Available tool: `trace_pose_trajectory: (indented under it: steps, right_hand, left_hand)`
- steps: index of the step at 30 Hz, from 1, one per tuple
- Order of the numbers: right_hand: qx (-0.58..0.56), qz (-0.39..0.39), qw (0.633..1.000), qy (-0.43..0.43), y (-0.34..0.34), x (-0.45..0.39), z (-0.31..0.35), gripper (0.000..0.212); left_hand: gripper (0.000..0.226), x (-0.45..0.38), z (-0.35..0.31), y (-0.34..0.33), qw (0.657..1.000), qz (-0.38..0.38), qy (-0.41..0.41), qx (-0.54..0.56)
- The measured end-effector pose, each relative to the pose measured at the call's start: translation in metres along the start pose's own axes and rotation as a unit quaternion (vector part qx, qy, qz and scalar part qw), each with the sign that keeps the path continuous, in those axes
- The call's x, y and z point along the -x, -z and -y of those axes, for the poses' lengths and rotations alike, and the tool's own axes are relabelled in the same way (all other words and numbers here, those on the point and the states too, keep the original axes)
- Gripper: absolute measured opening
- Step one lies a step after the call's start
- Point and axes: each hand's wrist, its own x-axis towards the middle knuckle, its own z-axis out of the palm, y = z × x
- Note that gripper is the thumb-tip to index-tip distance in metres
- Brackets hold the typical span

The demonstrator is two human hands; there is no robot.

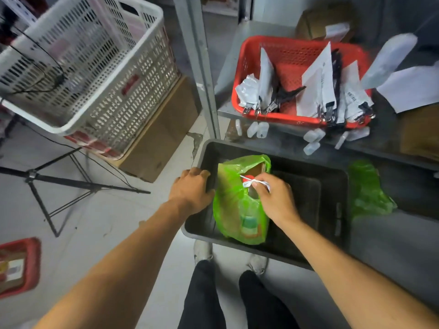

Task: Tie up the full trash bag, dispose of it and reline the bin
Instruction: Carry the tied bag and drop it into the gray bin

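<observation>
Where the person stands over the bin, the hands divide the work: right hand [275,200] pinching the white drawstring [251,182] at the gathered mouth of the green trash bag [235,210], fingers curled on the cord; left hand [192,189] gripping the left rim of the dark grey bin [332,186], fingers hooked over the edge; bag sitting inside the bin toward its left side, full, with cardboard and a red item showing through the plastic; second green bag [368,191], loose and crumpled, lying just beyond the bin's right wall; small clear bottles [311,141] scattered on the bench behind the bin; red basket [297,81] farther back, holding white packets and black clips; white laundry basket [83,67] to the left, resting on a cardboard box [156,141]; black tripod [59,184] on the floor below it; another red basket [21,264] at the lower left edge.
</observation>
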Motion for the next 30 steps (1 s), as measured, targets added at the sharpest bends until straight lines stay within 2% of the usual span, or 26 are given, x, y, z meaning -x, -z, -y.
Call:
trace_pose_trajectory:
  steps: [3,8,13,17,22,30]
  right_hand:
    - [-0.023,-0.004,1.0,0.015,-0.01,-0.007,0.0,0.019]
    - [-0.068,-0.018,0.997,0.017,-0.02,-0.018,-0.002,0.011]
    - [-0.076,-0.01,0.997,0.001,-0.029,-0.025,-0.011,0.011]
    - [-0.037,0.001,0.999,-0.037,-0.036,-0.022,-0.026,0.018]
    - [0.01,0.024,0.995,-0.095,-0.049,-0.018,-0.04,0.008]
    - [0.054,0.069,0.994,-0.067,-0.077,-0.023,-0.033,0.011]
  left_hand:
    - [0.061,-0.009,0.01,-0.012,1.0,0.004,0.005,0.014]
    - [0.06,-0.021,0.021,-0.022,0.999,0.004,0.009,0.031]
    - [0.056,-0.031,0.026,-0.022,0.999,-0.003,0.008,0.049]
    - [0.056,-0.037,0.025,-0.024,0.999,-0.005,0.008,0.052]
    - [0.057,-0.042,0.023,-0.032,0.998,-0.001,0.013,0.061]
    - [0.055,-0.041,0.021,-0.053,0.998,0.023,0.021,0.057]
